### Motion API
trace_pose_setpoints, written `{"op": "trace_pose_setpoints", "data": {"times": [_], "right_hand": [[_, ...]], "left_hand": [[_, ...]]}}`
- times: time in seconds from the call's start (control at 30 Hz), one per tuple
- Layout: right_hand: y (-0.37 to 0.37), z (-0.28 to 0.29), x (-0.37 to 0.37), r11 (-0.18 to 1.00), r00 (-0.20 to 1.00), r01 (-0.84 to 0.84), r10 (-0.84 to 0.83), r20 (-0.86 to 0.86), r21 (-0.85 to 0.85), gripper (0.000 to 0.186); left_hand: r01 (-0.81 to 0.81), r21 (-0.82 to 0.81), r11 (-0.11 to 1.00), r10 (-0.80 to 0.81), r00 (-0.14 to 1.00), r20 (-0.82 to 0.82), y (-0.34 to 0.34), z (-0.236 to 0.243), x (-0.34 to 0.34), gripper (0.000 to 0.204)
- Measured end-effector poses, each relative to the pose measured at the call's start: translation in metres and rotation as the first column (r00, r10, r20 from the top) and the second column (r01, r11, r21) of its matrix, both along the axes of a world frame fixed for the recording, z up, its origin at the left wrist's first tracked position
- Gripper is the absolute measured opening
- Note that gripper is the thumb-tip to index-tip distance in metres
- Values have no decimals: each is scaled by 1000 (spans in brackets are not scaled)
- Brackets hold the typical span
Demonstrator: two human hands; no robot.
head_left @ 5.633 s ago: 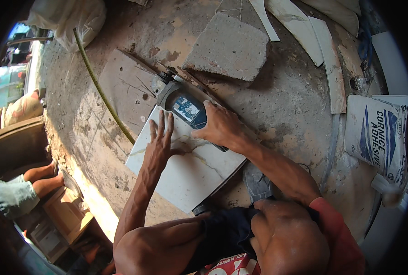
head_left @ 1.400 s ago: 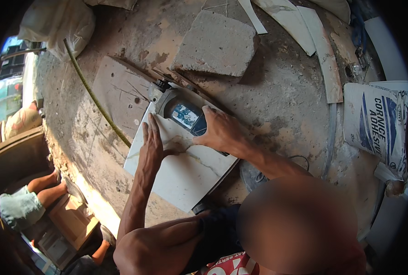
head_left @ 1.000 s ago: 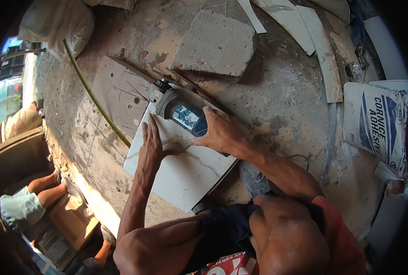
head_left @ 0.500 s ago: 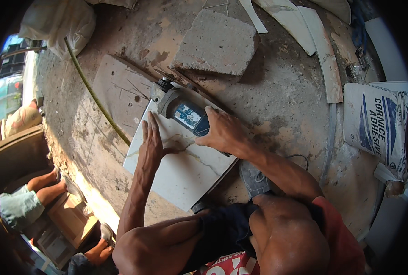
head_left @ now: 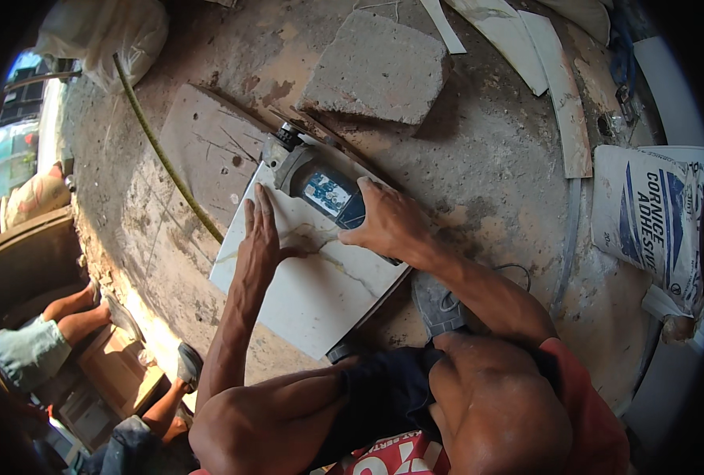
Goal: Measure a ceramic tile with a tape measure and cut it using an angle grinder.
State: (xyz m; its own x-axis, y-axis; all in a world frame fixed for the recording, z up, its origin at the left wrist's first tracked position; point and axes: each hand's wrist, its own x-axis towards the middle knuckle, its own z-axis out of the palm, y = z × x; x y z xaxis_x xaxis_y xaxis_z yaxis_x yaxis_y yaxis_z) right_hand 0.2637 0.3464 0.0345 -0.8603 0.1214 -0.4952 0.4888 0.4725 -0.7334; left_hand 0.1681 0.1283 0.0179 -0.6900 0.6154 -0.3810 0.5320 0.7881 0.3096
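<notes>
A white marble-patterned tile (head_left: 312,317) lies on a board in front of my knees. My left hand (head_left: 260,241) is spread on it, fingers stretched toward the far edge and thumb out to the side. My right hand (head_left: 387,222) is wrapped round the rear body of a dark grey angle grinder (head_left: 320,190) with a worn blue-and-white label. The grinder lies along the tile's far edge, its metal head just beyond my left fingertips. Its disc is mostly hidden behind the body, so I cannot tell whether it spins.
A rough concrete block (head_left: 375,67) sits beyond the tile, and a scored slab (head_left: 201,150) to its left. A greenish hose (head_left: 150,138) curves to the tile. Tile offcuts (head_left: 557,87) and an adhesive bag (head_left: 645,214) are at right. Another person's legs (head_left: 67,313) show at left.
The whole view has shifted slightly. My hands and the grinder keep nearly the same place on the tile. At lower left, another person's foot has moved farther up the view.
</notes>
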Motion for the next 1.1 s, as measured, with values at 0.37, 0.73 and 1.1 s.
{"op": "trace_pose_setpoints", "data": {"times": [0.37,0.73,1.1], "right_hand": [[1,3,1,1000,1000,-1,0,13,10,87],[1,3,4,1000,1000,4,-4,5,25,86],[2,6,6,1000,1000,-1,0,29,16,86]], "left_hand": [[-8,8,1000,8,1000,19,0,2,-1,129],[-12,18,1000,12,1000,6,-2,0,-1,132],[22,20,1000,-22,999,-25,-2,1,0,131]]}}
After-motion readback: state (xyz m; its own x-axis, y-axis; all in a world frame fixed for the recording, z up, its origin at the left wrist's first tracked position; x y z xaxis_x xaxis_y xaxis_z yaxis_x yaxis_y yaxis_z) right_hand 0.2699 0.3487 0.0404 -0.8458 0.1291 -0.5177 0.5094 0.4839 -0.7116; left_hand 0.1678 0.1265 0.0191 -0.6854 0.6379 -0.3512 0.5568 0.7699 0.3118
